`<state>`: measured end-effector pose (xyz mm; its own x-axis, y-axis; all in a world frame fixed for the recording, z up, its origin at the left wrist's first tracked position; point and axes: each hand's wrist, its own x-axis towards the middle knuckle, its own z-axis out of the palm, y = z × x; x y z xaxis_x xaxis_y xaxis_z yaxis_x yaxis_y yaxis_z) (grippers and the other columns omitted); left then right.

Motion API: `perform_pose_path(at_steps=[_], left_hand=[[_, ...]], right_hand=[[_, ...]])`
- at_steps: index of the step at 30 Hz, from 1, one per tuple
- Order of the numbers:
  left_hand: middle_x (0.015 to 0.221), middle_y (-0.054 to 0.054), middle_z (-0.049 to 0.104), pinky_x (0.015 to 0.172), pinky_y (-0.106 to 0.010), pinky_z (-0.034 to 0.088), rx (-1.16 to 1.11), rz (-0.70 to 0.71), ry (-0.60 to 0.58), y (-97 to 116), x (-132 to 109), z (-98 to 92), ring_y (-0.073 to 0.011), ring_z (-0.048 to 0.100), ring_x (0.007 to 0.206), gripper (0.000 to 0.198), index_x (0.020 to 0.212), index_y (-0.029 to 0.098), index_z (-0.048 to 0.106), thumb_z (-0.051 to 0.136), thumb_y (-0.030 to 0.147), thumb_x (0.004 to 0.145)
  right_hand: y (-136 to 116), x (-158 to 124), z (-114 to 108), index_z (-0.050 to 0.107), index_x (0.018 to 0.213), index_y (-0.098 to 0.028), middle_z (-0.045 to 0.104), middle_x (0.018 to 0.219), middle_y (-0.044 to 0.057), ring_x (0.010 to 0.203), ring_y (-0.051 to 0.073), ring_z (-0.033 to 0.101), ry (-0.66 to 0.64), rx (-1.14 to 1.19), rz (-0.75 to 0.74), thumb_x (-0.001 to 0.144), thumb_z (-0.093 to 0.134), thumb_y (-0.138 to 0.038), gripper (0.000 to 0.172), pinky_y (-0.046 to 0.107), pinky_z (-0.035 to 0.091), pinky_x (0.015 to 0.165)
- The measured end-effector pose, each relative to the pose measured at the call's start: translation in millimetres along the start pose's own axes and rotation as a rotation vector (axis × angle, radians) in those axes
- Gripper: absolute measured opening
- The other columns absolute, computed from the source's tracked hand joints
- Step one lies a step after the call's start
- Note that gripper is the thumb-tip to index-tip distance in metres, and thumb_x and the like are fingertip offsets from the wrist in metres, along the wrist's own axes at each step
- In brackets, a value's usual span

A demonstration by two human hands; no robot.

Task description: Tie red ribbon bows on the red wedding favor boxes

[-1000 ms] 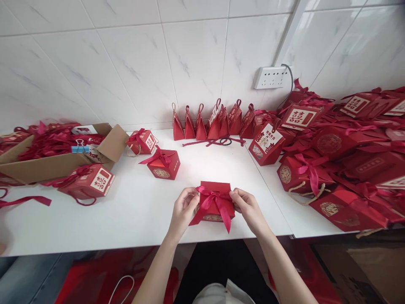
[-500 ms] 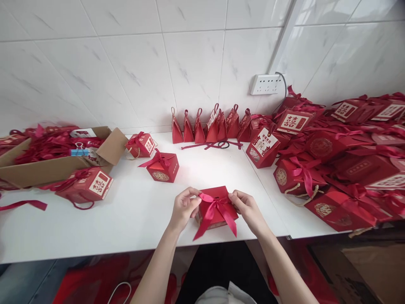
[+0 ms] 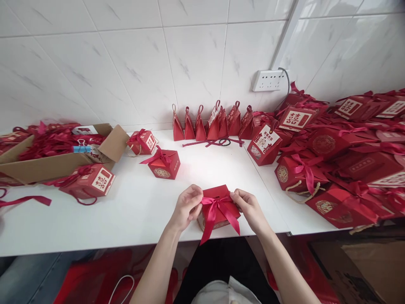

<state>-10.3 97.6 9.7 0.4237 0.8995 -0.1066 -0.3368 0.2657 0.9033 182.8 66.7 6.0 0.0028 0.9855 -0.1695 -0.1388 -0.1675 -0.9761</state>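
Observation:
In front of me on the white table sits a red gift box with a bright pink-red ribbon tied in a bow on its top. My left hand pinches the bow's left loop between thumb and fingertips. At the other side, my right hand pinches the right loop, its fingers close to the box's edge. Two ribbon tails hang down over the near face of the box. Part of a tan cord handle shows at the box's left side, next to my left fingers.
A heap of red boxes fills the right side. An open cardboard box holding ribbons stands left. Small boxes sit between. Along the tiled wall stand several narrow red pouches, below a power strip. The table's front edge is near my lap.
My view has shifted slightly. Both hands keep their pinch on the bow's loops, and the left ribbon tail now hangs more steeply.

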Motion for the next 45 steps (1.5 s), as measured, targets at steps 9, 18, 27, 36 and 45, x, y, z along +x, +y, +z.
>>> perform_pose_path(at_steps=[9,18,27,36,45], left_hand=[[0.055,0.008,0.040,0.031,-0.013,0.021,0.282,-0.063,0.198,-1.0,-22.8,8.2,-0.0028,0.032,0.038,0.027,0.082,0.019,0.051,0.061,0.044,0.079],[0.060,0.007,0.043,0.033,-0.015,0.019,0.275,-0.148,0.319,-13.0,-22.2,9.8,-0.0030,0.029,0.039,0.031,0.079,0.020,0.047,0.060,0.048,0.076],[0.056,0.007,0.043,0.035,-0.017,0.025,0.225,-0.091,0.344,-21.0,-23.2,16.3,-0.0046,0.035,0.040,0.033,0.069,0.019,0.045,0.056,0.049,0.077],[0.070,0.003,0.051,0.057,-0.020,0.041,0.257,0.061,0.421,-23.0,-24.2,13.4,-0.0087,0.049,0.061,0.020,0.078,0.018,0.053,0.062,0.036,0.075],[0.078,0.002,0.051,0.058,-0.019,0.041,0.207,0.084,0.496,-31.5,-23.1,16.1,-0.0084,0.048,0.063,0.023,0.087,0.021,0.052,0.061,0.040,0.078]], right_hand=[[5.4,0.4,-1.3,0.034,0.057,-0.020,0.031,0.054,-0.006,0.048,0.008,0.024,0.009,0.012,0.022,0.075,0.060,-0.057,0.049,0.024,0.020,0.046],[4.9,0.3,-2.6,0.034,0.059,-0.020,0.031,0.054,-0.006,0.048,0.007,0.023,-0.002,-0.021,-0.013,0.075,0.059,-0.060,0.050,0.023,0.019,0.045],[9.6,0.1,-1.7,0.032,0.059,-0.020,0.029,0.055,-0.006,0.048,0.007,0.022,0.015,0.030,0.020,0.075,0.060,-0.060,0.051,0.023,0.020,0.043],[8.7,-1.2,-0.9,0.034,0.057,-0.020,0.029,0.053,-0.006,0.047,0.008,0.022,0.033,0.033,-0.007,0.075,0.060,-0.058,0.049,0.023,0.019,0.044],[11.2,-0.4,-0.9,0.034,0.057,-0.020,0.031,0.053,-0.006,0.047,0.008,0.023,0.018,0.038,-0.001,0.075,0.060,-0.059,0.050,0.023,0.020,0.045]])
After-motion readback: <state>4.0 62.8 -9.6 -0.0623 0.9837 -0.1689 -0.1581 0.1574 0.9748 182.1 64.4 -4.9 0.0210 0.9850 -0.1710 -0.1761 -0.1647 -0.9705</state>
